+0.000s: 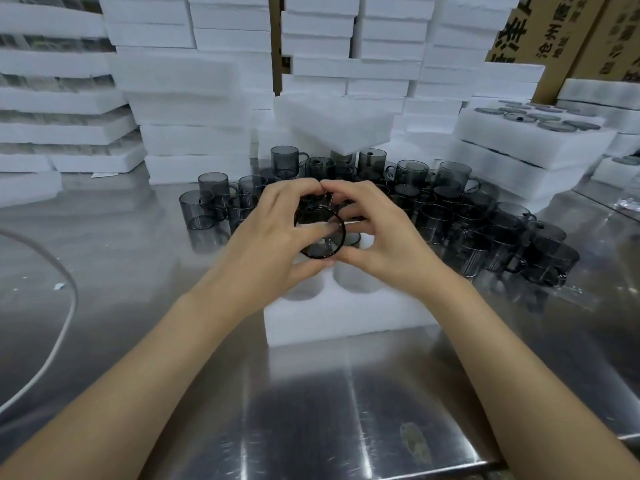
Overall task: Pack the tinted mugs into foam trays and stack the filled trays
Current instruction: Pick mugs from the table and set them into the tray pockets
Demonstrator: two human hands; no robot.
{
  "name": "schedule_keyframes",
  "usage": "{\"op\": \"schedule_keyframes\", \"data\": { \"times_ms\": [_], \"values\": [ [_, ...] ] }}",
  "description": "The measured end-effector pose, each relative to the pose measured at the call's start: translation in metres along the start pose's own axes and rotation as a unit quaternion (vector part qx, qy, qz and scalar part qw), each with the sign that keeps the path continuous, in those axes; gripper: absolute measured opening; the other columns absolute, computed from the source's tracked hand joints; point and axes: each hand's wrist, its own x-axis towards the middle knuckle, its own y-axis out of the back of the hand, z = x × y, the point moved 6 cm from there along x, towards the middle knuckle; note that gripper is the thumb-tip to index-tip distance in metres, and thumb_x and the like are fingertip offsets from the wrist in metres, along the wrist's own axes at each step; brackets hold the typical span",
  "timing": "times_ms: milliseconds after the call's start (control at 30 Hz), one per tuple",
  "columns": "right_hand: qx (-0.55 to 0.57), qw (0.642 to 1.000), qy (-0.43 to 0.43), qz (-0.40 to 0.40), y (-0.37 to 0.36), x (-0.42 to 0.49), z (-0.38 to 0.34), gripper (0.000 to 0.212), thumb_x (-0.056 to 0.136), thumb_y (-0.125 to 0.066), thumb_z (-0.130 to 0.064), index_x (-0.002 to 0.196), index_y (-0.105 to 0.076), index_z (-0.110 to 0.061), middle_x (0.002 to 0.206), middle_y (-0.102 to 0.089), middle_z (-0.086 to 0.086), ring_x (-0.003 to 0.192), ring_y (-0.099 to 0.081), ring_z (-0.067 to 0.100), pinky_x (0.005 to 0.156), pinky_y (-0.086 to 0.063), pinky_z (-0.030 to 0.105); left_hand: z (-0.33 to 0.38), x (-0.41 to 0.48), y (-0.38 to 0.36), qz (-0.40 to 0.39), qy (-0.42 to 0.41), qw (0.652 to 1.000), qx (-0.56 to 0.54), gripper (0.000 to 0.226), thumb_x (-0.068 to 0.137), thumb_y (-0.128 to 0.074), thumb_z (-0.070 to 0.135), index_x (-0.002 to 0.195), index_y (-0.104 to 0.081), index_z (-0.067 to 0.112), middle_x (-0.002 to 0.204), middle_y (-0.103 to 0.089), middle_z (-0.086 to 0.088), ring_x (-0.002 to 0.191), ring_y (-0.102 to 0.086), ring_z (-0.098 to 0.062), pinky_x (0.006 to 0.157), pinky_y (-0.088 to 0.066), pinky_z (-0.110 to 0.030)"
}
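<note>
Around my bench

A steel table (346,393) lay before me; a white cable (65,317) curved over its left side, and brown cartons (540,32) with printed characters stood far right.

The near counter (346,410) lay bare, open to a reach from front or left, save a white cable (65,306) curving along the left. Loose tinted mugs (485,230) crowded behind and right of the foam tray (346,320). Foam stacks (194,126) walled off the back.
</note>
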Motion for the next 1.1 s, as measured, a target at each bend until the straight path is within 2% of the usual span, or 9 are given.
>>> {"op": "schedule_keyframes", "data": {
  "times_ms": [100, 167, 300, 500, 633, 733, 967, 1033, 1100],
  "values": [
    [-0.002, 0.999, 0.011, 0.032, 0.003, 0.0, -0.003, 0.074, 0.071, -0.081, -0.003, 0.128, -0.044, -0.034, 0.112, -0.045, -0.015, 0.094, -0.059, 0.003, 0.083, -0.049, 0.013, -0.002, 0.0, 0.0, -0.001, 0.011, 1.0, 0.023, 0.034, 0.079, -0.07, 0.04, 0.105, -0.075, 0.02, 0.13, -0.052, -0.014, 0.119, -0.038, -0.027, 0.084, -0.039, -0.03],
    [-0.012, 0.999, 0.023, 0.045, 0.004, 0.0, -0.005, 0.074, 0.071, -0.082, -0.004, 0.127, -0.044, -0.035, 0.112, -0.045, -0.014, 0.092, -0.059, 0.005, 0.083, -0.052, 0.017, -0.002, 0.0, 0.0, -0.007, 0.014, 1.0, 0.027, 0.033, 0.078, -0.073, 0.038, 0.105, -0.075, 0.019, 0.127, -0.055, -0.016, 0.116, -0.042, -0.029, 0.081, -0.043, -0.033],
    [-0.039, 0.997, 0.048, 0.053, 0.005, 0.001, -0.006, 0.071, 0.074, -0.081, -0.01, 0.13, -0.044, -0.035, 0.114, -0.043, -0.016, 0.092, -0.059, 0.008, 0.082, -0.05, 0.016, 0.001, 0.0, 0.001, -0.023, 0.01, 1.0, 0.019, 0.027, 0.079, -0.075, 0.033, 0.102, -0.077, 0.019, 0.126, -0.055, -0.016, 0.113, -0.048, -0.034, 0.078, -0.051, -0.04],
    [-0.065, 0.994, 0.07, 0.056, 0.005, 0.0, -0.004, 0.068, 0.076, -0.08, -0.013, 0.13, -0.044, -0.031, 0.117, -0.04, -0.022, 0.093, -0.057, 0.008, 0.083, -0.048, 0.015, 0.002, 0.001, 0.001, -0.03, 0.022, 0.999, 0.021, 0.025, 0.079, -0.077, 0.031, 0.099, -0.076, 0.017, 0.129, -0.053, -0.015, 0.114, -0.045, -0.03, 0.074, -0.05, -0.038],
    [-0.087, 0.991, 0.085, 0.058, 0.005, 0.0, -0.007, 0.065, 0.077, -0.079, -0.011, 0.13, -0.044, -0.028, 0.116, -0.041, -0.014, 0.093, -0.057, 0.012, 0.084, -0.05, 0.02, 0.002, 0.003, 0.003, -0.037, 0.043, 0.998, 0.026, 0.029, 0.077, -0.078, 0.032, 0.093, -0.074, 0.008, 0.129, -0.053, -0.015, 0.115, -0.047, -0.031, 0.072, -0.044, -0.033],
    [-0.11, 0.988, 0.088, 0.058, 0.005, 0.0, -0.009, 0.064, 0.077, -0.079, -0.011, 0.129, -0.046, -0.024, 0.118, -0.042, -0.004, 0.095, -0.057, 0.013, 0.084, -0.051, 0.027, 0.002, 0.004, 0.007, -0.04, 0.059, 0.997, 0.024, 0.027, 0.078, -0.076, 0.031, 0.088, -0.072, 0.006, 0.13, -0.052, -0.015, 0.116, -0.049, -0.033, 0.067, -0.046, -0.033],
    [-0.124, 0.986, 0.072, 0.088, 0.011, -0.001, -0.004, 0.064, 0.076, -0.08, -0.011, 0.129, -0.047, -0.022, 0.119, -0.044, -0.003, 0.099, -0.054, 0.003, 0.087, -0.048, 0.017, 0.001, 0.002, 0.011, -0.03, 0.08, 0.996, 0.004, 0.014, 0.077, -0.079, 0.013, 0.086, -0.07, 0.006, 0.127, -0.054, -0.014, 0.116, -0.051, -0.031, 0.062, -0.052, -0.042],
    [-0.127, 0.984, 0.06, 0.106, 0.014, -0.001, 0.0, 0.068, 0.074, -0.081, -0.007, 0.129, -0.047, -0.026, 0.119, -0.043, -0.006, 0.101, -0.053, 0.0, 0.087, -0.049, 0.017, 0.001, 0.002, 0.015, -0.01, 0.064, 0.998, 0.007, 0.01, 0.078, -0.078, 0.01, 0.085, -0.071, 0.006, 0.123, -0.058, -0.012, 0.112, -0.053, -0.028, 0.061, -0.051, -0.039],
    [-0.129, 0.982, 0.053, 0.123, 0.016, -0.001, 0.002, 0.071, 0.072, -0.081, -0.005, 0.129, -0.046, -0.028, 0.117, -0.042, -0.009, 0.099, -0.053, -0.001, 0.086, -0.049, 0.017, -0.004, 0.004, 0.018, 0.023, 0.08, 0.996, -0.003, 0.008, 0.081, -0.075, 0.013, 0.087, -0.071, 0.009, 0.118, -0.059, -0.005, 0.108, -0.052, -0.017, 0.067, -0.046, -0.029]
  ]
}}
